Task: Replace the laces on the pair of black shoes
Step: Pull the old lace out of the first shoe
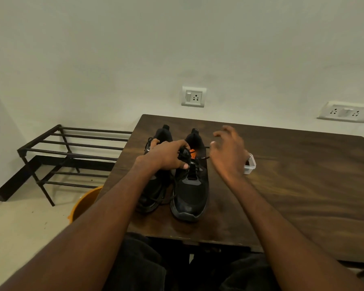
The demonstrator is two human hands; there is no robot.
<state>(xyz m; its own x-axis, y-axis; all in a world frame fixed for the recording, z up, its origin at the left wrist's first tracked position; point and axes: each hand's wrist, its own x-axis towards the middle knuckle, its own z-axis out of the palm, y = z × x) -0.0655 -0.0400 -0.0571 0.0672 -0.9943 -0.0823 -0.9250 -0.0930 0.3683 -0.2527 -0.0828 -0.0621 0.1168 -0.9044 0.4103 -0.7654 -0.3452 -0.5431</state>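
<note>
So the pair of black shoes (177, 177) sits side by side near the front edge of the table (292, 185), toes pointing back at the person, which I'd guess is just so the lacing faces up and stays within easy reach. The left hand (166, 155) is curled down over the tongue end of the right-hand shoe (190, 181), pinching what looks like its black lace (194, 168), probably to pin the shoe steady. The right hand (229, 152) hovers just to the right of that shoe, fingers spread and holding nothing, with a small clear plastic container (250, 165) peeking out right behind it.
</note>
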